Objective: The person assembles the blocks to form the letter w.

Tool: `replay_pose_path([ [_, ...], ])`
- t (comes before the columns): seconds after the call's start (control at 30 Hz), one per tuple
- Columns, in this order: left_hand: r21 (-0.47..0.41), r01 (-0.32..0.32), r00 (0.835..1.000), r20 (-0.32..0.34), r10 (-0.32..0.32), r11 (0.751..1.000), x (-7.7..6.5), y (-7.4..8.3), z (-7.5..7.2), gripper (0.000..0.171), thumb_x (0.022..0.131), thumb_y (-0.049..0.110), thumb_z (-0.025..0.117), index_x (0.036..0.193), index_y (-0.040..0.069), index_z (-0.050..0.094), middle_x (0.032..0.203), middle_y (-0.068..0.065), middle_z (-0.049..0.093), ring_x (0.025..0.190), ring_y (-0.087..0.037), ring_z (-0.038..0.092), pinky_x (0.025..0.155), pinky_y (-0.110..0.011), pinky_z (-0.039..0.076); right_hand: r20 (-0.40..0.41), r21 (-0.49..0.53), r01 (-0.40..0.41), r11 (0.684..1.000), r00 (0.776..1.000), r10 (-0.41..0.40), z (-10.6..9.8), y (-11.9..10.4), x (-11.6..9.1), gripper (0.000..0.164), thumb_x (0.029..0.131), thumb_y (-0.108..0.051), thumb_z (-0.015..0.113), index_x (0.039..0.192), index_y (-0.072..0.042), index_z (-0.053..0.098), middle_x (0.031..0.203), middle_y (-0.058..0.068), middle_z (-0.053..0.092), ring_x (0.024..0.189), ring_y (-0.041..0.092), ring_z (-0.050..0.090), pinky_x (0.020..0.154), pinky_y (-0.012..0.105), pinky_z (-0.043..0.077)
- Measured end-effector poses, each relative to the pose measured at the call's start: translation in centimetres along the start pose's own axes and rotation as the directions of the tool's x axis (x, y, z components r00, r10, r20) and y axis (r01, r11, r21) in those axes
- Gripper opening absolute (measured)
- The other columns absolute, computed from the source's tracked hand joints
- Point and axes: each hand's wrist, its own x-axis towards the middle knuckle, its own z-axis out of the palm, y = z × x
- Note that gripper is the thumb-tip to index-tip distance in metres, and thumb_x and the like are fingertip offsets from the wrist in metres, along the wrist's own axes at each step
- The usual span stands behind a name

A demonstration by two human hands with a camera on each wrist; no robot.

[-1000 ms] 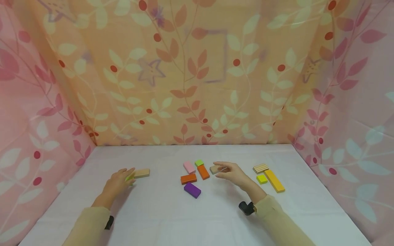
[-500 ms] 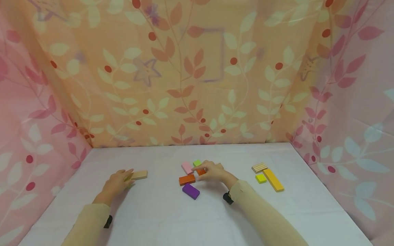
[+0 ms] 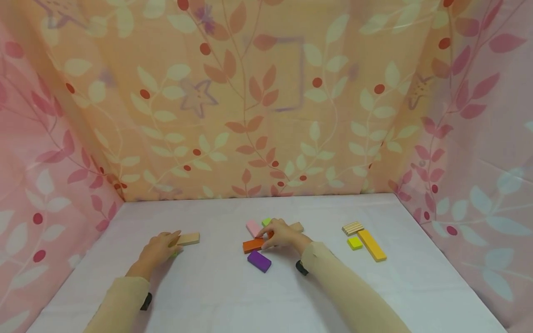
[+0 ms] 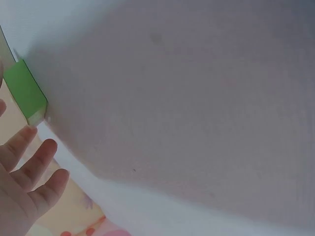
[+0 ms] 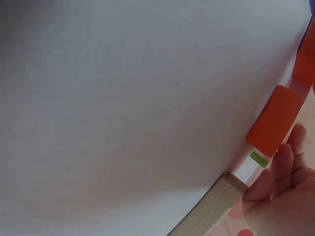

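In the head view my left hand (image 3: 157, 251) is at the left, thumb and index finger around a small green block (image 4: 25, 91) at the near end of a plain wooden block (image 3: 189, 238). The left wrist view shows its other fingers spread. My right hand (image 3: 281, 233) is in the middle cluster, its thumb and index fingertips pinching the right end of an orange block (image 3: 251, 245). A second orange block (image 5: 274, 120) is partly hidden under that hand in the head view. A purple block (image 3: 259, 261) lies just nearer.
Behind the right hand are a pink block (image 3: 252, 228), a light green block (image 3: 266, 222) and a plain wooden block (image 3: 297, 226). At the right lie a striped block (image 3: 352, 228), a yellow-green block (image 3: 355, 243) and a long yellow block (image 3: 372, 245). Patterned curtains (image 3: 250, 92) surround the white table (image 3: 208, 296).
My right hand has moved left from the wooden block, over one orange block, to the end of the other. The left hand stays by the green block, with only small finger shifts.
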Motion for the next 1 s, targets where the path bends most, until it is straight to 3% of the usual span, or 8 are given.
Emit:
replay_pose_path([
  [0.47,0.019,0.005,1.0,-0.011,-0.005,1.0,0.7,0.5,0.5,0.056,0.089,0.023,0.072,0.135,-0.002,0.052,0.123,-0.034,0.052,0.108,-0.052,0.049,0.085,-0.064,0.043,0.013,-0.075,-0.002,0.997,1.0,0.003,0.0,-0.4,0.4,0.028,0.078,-0.024,0.083,0.103,-0.016,0.075,0.095,0.001,0.051,0.097,0.02,0.041,0.079,0.033,0.039],
  [0.7,0.034,0.022,0.999,-0.04,-0.021,0.999,1.3,0.3,0.7,0.048,0.088,0.019,0.073,0.129,-0.002,0.059,0.115,-0.032,0.055,0.103,-0.049,0.051,0.083,-0.062,0.045,0.059,0.061,0.022,0.998,0.998,-0.026,-0.8,-0.1,0.6,0.027,0.083,-0.019,0.079,0.108,-0.011,0.07,0.091,0.001,0.057,0.082,0.016,0.052,0.069,0.025,0.047],
  [0.9,0.003,0.035,0.998,-0.042,-0.035,0.999,1.6,0.1,0.8,0.046,0.087,0.017,0.074,0.125,-0.004,0.06,0.11,-0.029,0.056,0.102,-0.047,0.053,0.084,-0.06,0.045,0.029,0.131,0.098,0.987,0.994,-0.103,-1.3,-1.0,0.7,0.025,0.084,-0.017,0.077,0.106,-0.008,0.068,0.091,-0.002,0.064,0.086,0.015,0.056,0.082,0.03,0.045],
  [1.0,-0.029,0.046,0.998,-0.044,-0.047,0.999,1.5,0.0,0.7,0.046,0.087,0.018,0.073,0.125,-0.005,0.06,0.109,-0.029,0.057,0.103,-0.048,0.053,0.085,-0.06,0.045,-0.001,0.252,0.086,0.964,0.996,-0.088,-1.3,-1.9,1.0,0.028,0.083,-0.012,0.078,0.108,-0.003,0.068,0.092,0.001,0.067,0.085,0.014,0.059,0.083,0.029,0.047],
])
